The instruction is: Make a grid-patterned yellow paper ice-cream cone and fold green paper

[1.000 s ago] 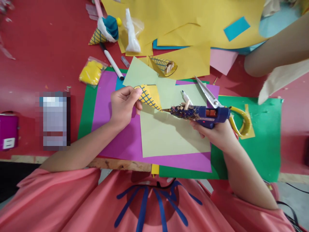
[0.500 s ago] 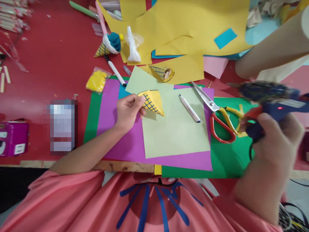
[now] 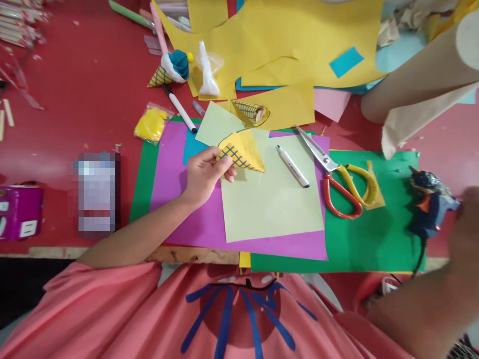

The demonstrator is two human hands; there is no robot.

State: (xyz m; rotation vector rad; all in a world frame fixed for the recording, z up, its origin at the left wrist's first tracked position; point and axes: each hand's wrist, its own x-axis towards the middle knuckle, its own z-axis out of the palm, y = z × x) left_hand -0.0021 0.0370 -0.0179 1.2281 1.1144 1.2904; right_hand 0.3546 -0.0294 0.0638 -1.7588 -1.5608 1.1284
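My left hand held the yellow paper piece pinched between thumb and fingers at its nine o'clock end, its blue-lined face partly turned toward me and its point aimed toward four o'clock. Taking the middle of the pale green sheet as the centre of my dial, that piece was raised above the sheet at about eleven. My right hand was a blur at the edge of my view, far out at three o'clock; I couldn't tell whether its fingers were spread or closed, or whether it touched the glue gun just beside it. The gun was at three as well, by the outer end of the green paper, its cord trailing toward six. A white marker lay on the pale sheet at one o'clock, and scissors with one red and one yellow handle lay at two, blades slightly parted. Near twelve, a patterned cone lay on its side, and the red desk showed broadly toward ten.
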